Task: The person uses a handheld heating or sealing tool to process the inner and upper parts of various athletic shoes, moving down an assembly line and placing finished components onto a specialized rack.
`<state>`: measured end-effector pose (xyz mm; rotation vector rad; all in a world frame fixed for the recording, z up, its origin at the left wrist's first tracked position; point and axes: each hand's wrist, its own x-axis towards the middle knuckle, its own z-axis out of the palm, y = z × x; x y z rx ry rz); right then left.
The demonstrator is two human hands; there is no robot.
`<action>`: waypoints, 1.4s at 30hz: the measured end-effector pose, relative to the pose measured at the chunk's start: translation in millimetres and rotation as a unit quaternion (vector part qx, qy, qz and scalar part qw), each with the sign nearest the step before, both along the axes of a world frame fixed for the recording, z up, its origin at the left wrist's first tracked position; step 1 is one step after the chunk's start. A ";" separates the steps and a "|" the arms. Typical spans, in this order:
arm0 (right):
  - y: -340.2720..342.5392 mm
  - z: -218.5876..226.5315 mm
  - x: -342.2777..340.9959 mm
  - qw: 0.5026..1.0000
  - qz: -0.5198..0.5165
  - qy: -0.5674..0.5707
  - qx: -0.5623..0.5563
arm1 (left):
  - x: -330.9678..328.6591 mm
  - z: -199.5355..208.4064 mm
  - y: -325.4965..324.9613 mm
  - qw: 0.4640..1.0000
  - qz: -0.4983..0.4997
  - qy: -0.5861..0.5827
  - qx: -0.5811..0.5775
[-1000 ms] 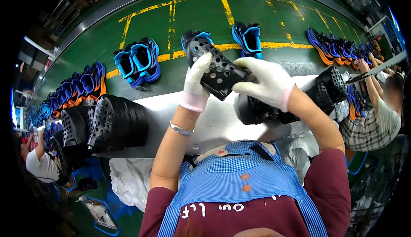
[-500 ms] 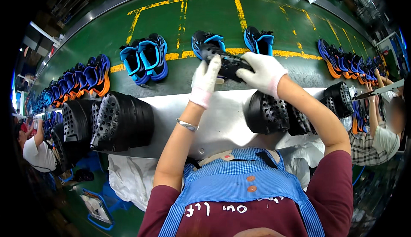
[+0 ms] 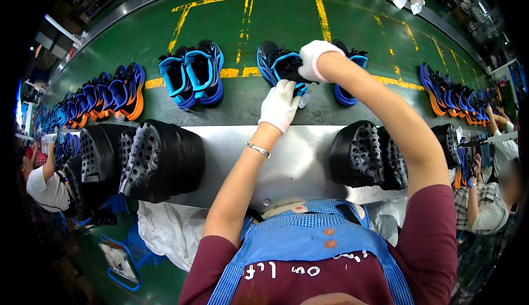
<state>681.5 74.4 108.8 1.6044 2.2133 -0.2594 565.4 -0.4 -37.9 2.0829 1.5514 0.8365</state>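
Observation:
A black and blue sneaker (image 3: 266,61) with a light-blue collar stands on the green bench, toe pointing away from me. My left hand (image 3: 280,106), in a white glove, closes its fingers around the sneaker's heel. My right hand (image 3: 317,59), gloved too, reaches in from the right over the collar, its fingers curled at the opening. Under its fingertips a black insole (image 3: 292,74) lies mostly inside the shoe, and its far end is hidden. The second sneaker (image 3: 345,92) stands to the right, partly covered by my right forearm.
A finished-looking pair of sneakers (image 3: 195,76) stands to the left. Stacks of black perforated insoles (image 3: 165,159) and more insole stacks (image 3: 358,153) lie on the metal shelf (image 3: 264,164) before me. Shoe rows (image 3: 113,95) line both sides. Co-workers sit far left and right.
The black insole, held in both hands above the shelf, has gone down into the sneaker's opening. My left hand has moved to the heel, and my right hand forward over the collar.

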 end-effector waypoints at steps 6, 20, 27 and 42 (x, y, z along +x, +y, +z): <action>13.5 -60.5 -30.3 0.991 -0.097 0.085 0.025 | 3.6 10.7 10.5 0.993 0.017 0.053 -0.101; 55.2 -108.4 -23.5 0.985 -0.072 0.153 0.017 | 4.5 21.5 67.7 0.950 -0.123 0.166 -0.236; 18.4 -56.0 -49.7 0.993 0.107 0.057 -0.003 | -12.2 -29.1 35.2 0.980 -0.024 0.148 -0.135; 82.7 -132.4 8.1 0.989 0.041 0.142 0.002 | 15.4 -4.3 76.0 0.940 -0.100 0.217 -0.244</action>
